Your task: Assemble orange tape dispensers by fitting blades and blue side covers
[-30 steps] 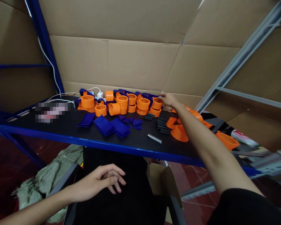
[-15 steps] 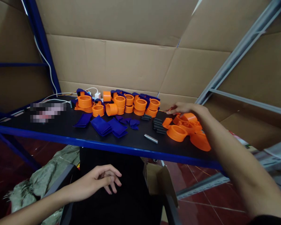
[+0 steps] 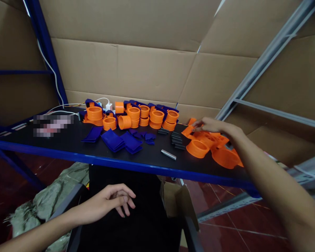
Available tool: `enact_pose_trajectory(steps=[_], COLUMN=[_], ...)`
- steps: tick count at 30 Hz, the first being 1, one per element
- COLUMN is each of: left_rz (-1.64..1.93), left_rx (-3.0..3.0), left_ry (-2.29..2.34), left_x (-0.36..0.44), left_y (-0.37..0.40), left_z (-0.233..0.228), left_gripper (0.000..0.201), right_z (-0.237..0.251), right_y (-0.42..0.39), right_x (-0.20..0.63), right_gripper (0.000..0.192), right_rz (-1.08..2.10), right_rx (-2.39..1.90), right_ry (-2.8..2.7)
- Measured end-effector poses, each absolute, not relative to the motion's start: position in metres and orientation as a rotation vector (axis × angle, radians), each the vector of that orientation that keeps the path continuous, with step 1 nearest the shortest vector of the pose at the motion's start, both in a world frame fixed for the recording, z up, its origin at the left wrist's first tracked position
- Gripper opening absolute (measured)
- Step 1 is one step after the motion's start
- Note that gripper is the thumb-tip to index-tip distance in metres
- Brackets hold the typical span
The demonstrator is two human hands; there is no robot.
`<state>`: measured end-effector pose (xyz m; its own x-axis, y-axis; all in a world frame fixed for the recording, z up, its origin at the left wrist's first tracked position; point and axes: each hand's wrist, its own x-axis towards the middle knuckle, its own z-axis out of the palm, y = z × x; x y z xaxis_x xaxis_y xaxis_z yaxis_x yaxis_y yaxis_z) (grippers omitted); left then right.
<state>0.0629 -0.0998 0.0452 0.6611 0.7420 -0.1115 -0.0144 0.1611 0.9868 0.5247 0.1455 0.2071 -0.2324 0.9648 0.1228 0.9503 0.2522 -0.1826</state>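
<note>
My right hand (image 3: pixel 208 125) reaches over the pile of orange plastic parts at the right of the table, fingers bent round an orange plastic part (image 3: pixel 188 132); the fingers hide some of it. Just in front lies an orange ring (image 3: pixel 197 148), with a wider orange piece (image 3: pixel 223 157) at its right. My left hand (image 3: pixel 118 198) hovers above the black-clad lap, fingers loosely curved and apart, holding nothing. Left of the pile are several black strips (image 3: pixel 177 140) and a small silver bar (image 3: pixel 168 154).
Stacked orange rings with dark blue pieces (image 3: pixel 156 119) stand along the back. Flat blue pieces (image 3: pixel 112 140) lie in front of them. A white plug (image 3: pixel 109 106) and cables are at the back left. An open cardboard box (image 3: pixel 173 199) sits below the blue table edge (image 3: pixel 136 168).
My right hand has drawn slightly toward me and right, and an orange part now shows at its fingertips. Orange pieces at the pile's right have shifted. My left hand stays still.
</note>
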Motion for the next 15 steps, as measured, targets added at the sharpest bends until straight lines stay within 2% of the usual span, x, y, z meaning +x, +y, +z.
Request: enact_pose_trajectory(steps=[7,11,15], left_rz=[0.608,0.596,0.601], left_rx=[1.312,1.313,1.319], left_ry=[0.685,0.68,0.675], left_x=[0.063,0.063,0.063], left_y=[-0.099,-0.099,-0.099], left_z=[0.044,0.044,0.045], left_gripper=[0.035,0.035,0.035], right_z=[0.218,0.225,0.236], right_y=[0.143,0.145,0.142], right_x=[0.527,0.529,0.528], right_gripper=[0.019,0.031,0.03], right_rz=[0.16,0.057,-0.05], right_rx=[-1.869,-1.911,-1.93], right_ry=[-2.305,-2.196,-2.121])
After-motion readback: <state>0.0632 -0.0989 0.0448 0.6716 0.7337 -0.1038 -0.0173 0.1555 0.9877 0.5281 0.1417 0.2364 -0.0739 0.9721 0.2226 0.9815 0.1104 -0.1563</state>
